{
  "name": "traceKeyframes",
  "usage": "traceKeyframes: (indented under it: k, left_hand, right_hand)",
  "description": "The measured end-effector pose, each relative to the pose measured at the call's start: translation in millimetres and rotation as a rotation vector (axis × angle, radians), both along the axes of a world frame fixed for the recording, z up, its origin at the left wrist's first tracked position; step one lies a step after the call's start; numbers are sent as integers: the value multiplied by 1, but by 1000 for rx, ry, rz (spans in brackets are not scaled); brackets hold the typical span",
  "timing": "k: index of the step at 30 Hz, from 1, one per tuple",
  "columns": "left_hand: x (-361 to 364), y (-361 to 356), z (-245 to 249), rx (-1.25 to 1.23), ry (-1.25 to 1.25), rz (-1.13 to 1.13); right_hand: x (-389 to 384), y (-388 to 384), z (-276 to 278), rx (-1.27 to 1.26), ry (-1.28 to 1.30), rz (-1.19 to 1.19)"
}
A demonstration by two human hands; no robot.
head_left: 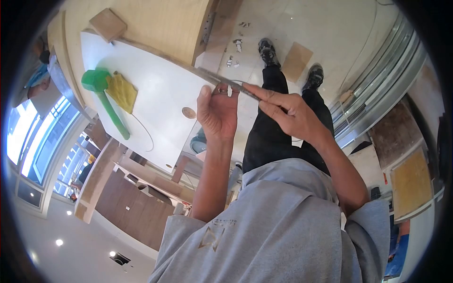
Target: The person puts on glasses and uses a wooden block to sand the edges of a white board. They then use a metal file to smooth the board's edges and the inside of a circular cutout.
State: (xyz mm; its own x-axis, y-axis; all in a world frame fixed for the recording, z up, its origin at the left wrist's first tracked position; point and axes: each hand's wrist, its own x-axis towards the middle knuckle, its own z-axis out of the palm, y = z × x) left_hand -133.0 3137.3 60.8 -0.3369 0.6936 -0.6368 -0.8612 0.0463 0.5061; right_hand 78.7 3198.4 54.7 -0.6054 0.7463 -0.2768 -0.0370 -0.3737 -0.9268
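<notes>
A long, narrow, dark grey file [212, 75] lies slantwise along the edge of a white-faced board [160, 89]. Its near end is gripped by my right hand [295, 113], fingers stretched along the tool. My left hand [219, 115] is palm up at the board's edge, its thumb apart over the white face. The left fingers, one wearing a ring, meet the underside of the file, and their tips are partly hidden. On the board lie a green mallet [96, 81] and a yellow cloth [122, 92], well left of both hands.
A small brown block [108, 24] sits at the board's far corner. Debris [238, 45] and a flat brown piece [297, 61] lie on the floor by my feet. Long metal profiles [377, 89] are stacked at right. Another person [40, 85] is partly visible at far left.
</notes>
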Motion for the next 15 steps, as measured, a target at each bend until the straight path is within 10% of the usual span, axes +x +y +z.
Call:
traceKeyframes:
  k: [15]
  left_hand:
    - [1, 5, 5, -13, 44, -57]
  right_hand:
    - [-29, -5, 10, 27, -98, -14]
